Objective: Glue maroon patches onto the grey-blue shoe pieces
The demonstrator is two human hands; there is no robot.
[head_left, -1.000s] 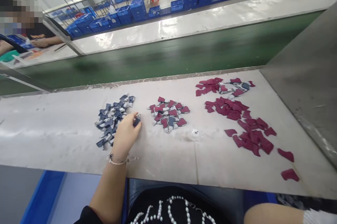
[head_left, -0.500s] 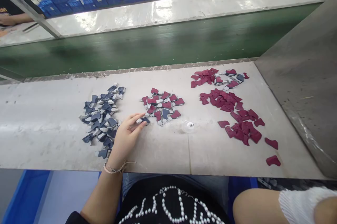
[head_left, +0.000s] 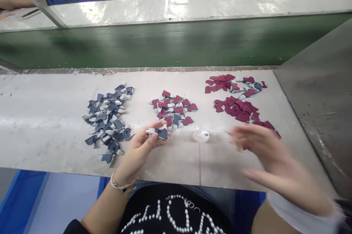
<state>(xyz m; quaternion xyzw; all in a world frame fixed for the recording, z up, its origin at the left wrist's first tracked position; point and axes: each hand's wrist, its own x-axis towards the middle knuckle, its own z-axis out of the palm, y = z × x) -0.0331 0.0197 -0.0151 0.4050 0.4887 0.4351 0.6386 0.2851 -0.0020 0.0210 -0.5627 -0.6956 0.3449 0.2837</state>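
Note:
Between the thumb and fingers of my left hand [head_left: 144,140] is a dark blue and white plastic piece [head_left: 158,132], raised off the table. Beside that hand lies a pile of similar dark blue and white pieces [head_left: 101,117]. Just beyond its fingertips sits a cluster of pieces with maroon tops [head_left: 178,110]. My right hand [head_left: 272,160], blurred by motion, is over the right part of the table with thumb and fingers apart. It partly covers the loose maroon pieces [head_left: 238,107]. A small clear round container [head_left: 201,135] stands between my hands.
More maroon flat pieces [head_left: 220,82] and a few mixed pieces [head_left: 249,92] lie at the back right. A metal panel [head_left: 324,91] bounds the right side. Behind the table runs a green belt [head_left: 165,49]. Another person's arm [head_left: 19,3] shows at far left.
My left hand has lifted the dark blue and white piece from the table and turned it upward. My right hand has risen from the lower right to over the maroon pieces. The view has shifted slightly.

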